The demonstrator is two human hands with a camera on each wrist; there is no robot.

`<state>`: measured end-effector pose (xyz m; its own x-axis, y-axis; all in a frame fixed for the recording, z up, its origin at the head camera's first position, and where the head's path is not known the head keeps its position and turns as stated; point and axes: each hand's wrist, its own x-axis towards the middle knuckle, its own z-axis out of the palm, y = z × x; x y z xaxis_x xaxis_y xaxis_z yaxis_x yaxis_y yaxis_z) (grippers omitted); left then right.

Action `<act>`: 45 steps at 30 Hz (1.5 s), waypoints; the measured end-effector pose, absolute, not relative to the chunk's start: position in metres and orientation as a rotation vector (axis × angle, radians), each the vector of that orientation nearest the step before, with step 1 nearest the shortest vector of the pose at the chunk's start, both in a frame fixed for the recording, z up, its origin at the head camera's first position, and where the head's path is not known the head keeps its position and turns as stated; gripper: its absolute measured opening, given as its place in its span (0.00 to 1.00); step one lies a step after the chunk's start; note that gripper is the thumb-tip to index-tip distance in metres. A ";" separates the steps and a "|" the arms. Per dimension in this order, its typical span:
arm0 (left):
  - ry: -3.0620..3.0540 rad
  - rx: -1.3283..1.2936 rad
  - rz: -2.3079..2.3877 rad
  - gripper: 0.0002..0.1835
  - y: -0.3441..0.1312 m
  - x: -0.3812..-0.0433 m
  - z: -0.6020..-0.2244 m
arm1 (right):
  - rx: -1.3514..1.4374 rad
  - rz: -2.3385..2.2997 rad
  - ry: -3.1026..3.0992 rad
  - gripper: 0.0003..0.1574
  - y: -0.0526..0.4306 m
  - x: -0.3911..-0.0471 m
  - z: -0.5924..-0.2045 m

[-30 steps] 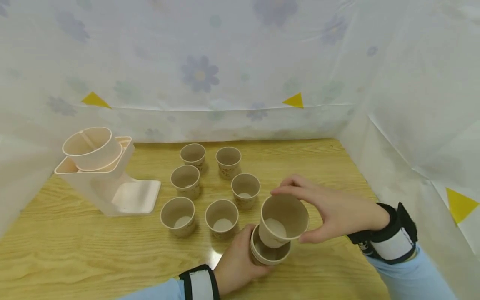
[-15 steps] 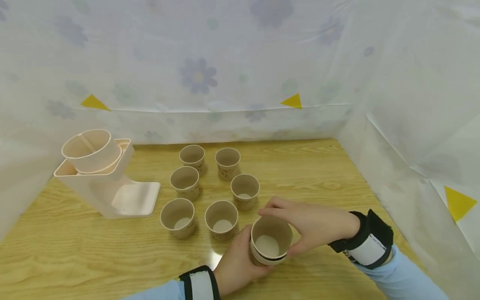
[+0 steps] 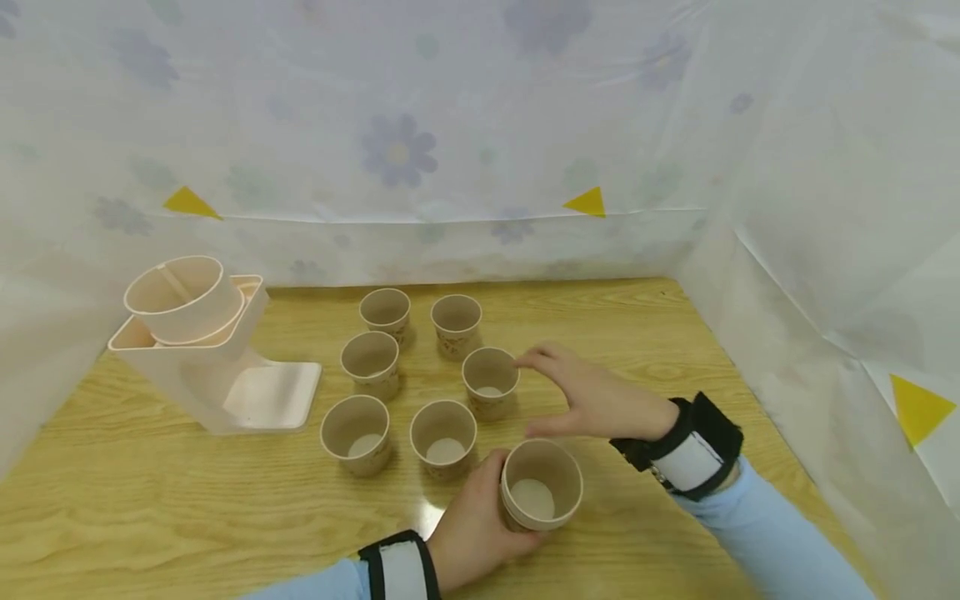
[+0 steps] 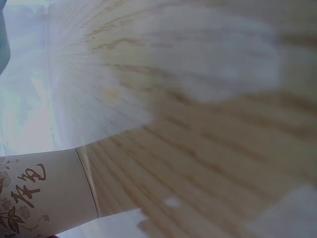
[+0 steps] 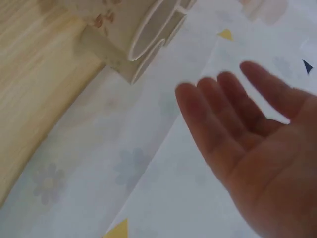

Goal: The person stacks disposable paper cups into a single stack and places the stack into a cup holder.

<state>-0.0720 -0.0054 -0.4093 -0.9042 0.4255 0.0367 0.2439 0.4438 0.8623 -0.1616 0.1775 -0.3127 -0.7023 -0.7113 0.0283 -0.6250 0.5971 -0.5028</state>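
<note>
My left hand (image 3: 480, 525) grips a stack of nested paper cups (image 3: 517, 521) near the front of the table, its thumb along the side. The left wrist view shows a cup wall (image 4: 49, 193) printed with brown characters and flowers. My right hand (image 3: 600, 396) holds nothing; thumb and fingers are spread apart, above the stack and beside a single paper cup (image 3: 491, 407). In the right wrist view the right hand (image 5: 247, 144) shows its palm, with cups (image 5: 119, 29) beyond the fingertips.
More upright single cups stand left of the hands, among them a front cup (image 3: 442, 465), a front left cup (image 3: 367, 462) and a back cup (image 3: 456, 340). A cream plastic stand (image 3: 202, 383) with a round container (image 3: 202, 321) is at left. White sheets (image 3: 480, 250) surround the wooden table (image 3: 187, 500).
My right hand lowered a cup into the stack in my left hand, let go of it, and moved away from it towards the single cups. The left hand stayed in place.
</note>
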 end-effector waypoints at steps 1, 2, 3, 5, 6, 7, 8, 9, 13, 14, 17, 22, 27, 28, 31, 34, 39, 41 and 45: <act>2.508 0.584 1.454 0.39 -0.005 -0.072 -0.409 | -1.064 -0.727 2.703 0.48 0.172 -0.169 -0.315; 2.509 0.578 1.456 0.39 -0.005 -0.072 -0.410 | -1.018 -0.695 2.754 0.50 0.167 -0.177 -0.319; 2.509 0.574 1.458 0.39 -0.005 -0.072 -0.410 | -0.982 -0.668 2.779 0.51 0.163 -0.185 -0.324; 2.508 0.573 1.461 0.40 -0.004 -0.071 -0.411 | -0.914 -0.622 2.796 0.56 0.155 -0.198 -0.335; 2.501 0.573 1.466 0.40 -0.003 -0.071 -0.411 | -0.892 -0.604 2.790 0.57 0.153 -0.203 -0.340; 2.494 0.572 1.468 0.40 -0.003 -0.071 -0.411 | -0.873 -0.602 2.781 0.58 0.152 -0.207 -0.345; 2.492 0.574 1.466 0.40 -0.002 -0.071 -0.411 | -0.859 -0.599 2.774 0.59 0.151 -0.211 -0.350; 2.490 0.578 1.464 0.39 -0.002 -0.071 -0.411 | -0.852 -0.610 2.768 0.58 0.150 -0.213 -0.353; 2.482 0.575 1.451 0.40 -0.001 -0.071 -0.410 | -0.824 -0.665 2.755 0.53 0.149 -0.216 -0.359; 2.485 0.573 1.446 0.40 -0.001 -0.071 -0.410 | -0.821 -0.680 2.756 0.51 0.149 -0.216 -0.360; 2.495 0.561 1.431 0.41 -0.002 -0.071 -0.409 | -0.794 -0.719 2.774 0.48 0.153 -0.215 -0.357; 2.508 0.551 1.424 0.41 -0.003 -0.072 -0.409 | -0.731 -0.806 2.816 0.46 0.173 -0.206 -0.332; 2.498 0.545 1.430 0.41 -0.004 -0.073 -0.409 | -0.901 -0.915 2.779 0.41 0.200 -0.181 -0.290; 2.497 0.546 1.430 0.41 -0.004 -0.073 -0.409 | -0.983 -0.923 2.774 0.40 0.205 -0.176 -0.283; 2.493 0.549 1.427 0.41 -0.005 -0.073 -0.407 | -1.259 -0.906 2.737 0.40 0.217 -0.160 -0.266; 2.487 0.553 1.423 0.40 -0.005 -0.073 -0.405 | -1.481 -0.803 2.711 0.44 0.223 -0.145 -0.258; 2.488 0.555 1.418 0.40 -0.006 -0.073 -0.404 | -1.577 -0.658 2.679 0.49 0.221 -0.127 -0.268; 2.489 0.557 1.417 0.40 -0.006 -0.073 -0.404 | -1.581 -0.649 2.682 0.49 0.218 -0.124 -0.276; 2.479 0.554 1.423 0.41 -0.006 -0.073 -0.404 | -1.587 -0.648 2.678 0.48 0.211 -0.124 -0.291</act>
<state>-0.0726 -0.0059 -0.4037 -0.9021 0.4314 -0.0104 0.2087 0.4572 0.8645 -0.1236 0.2114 -0.2906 -0.5013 -0.8327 0.2352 -0.8481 0.4190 -0.3242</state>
